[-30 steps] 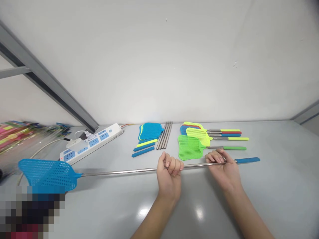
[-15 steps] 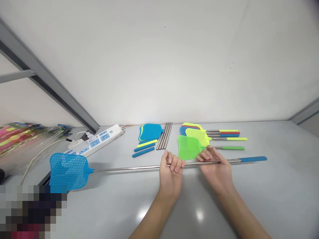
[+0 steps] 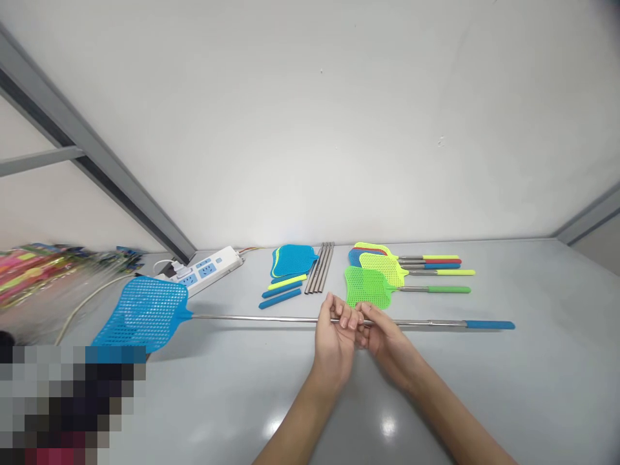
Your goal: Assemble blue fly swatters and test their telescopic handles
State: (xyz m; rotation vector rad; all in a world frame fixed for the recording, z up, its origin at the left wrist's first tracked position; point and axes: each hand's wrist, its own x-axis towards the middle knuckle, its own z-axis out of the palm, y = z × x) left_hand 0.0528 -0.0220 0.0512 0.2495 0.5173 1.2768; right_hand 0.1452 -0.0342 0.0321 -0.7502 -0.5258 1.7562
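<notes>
1. Nearest the camera, the left hand [image 3: 334, 342] is curled shut round the steel rod of the long blue fly swatter [image 3: 300, 318]. The right hand [image 3: 382, 336] now closes on the same rod, touching the left. A second ago it gripped near the blue handle [image 3: 490, 325], well apart from the left.
2. The swatter lies across the grey table [image 3: 533, 387], and its blue mesh head [image 3: 145, 312] sits much nearer the hands than a second ago. The rod looks shorter, so the telescopic shaft seems to have been pushed in, with some length left.
3. One such long swatter is in hand.
4. Beyond the hands lie three loose coloured grip sleeves [image 3: 283, 290]: two blue, one yellow.
5. Past them is a stack of loose mesh heads [image 3: 292, 258], blue over yellow, count unclear, and four bare steel rods [image 3: 320, 276] side by side.
6. To the right lies a pile of finished short swatters [image 3: 382, 274]. About five handles show: green, yellow, blue, red, yellow.
7. Far left is one white power strip [image 3: 208, 270], with blurred coloured packets [image 3: 29, 271] beside it.
</notes>
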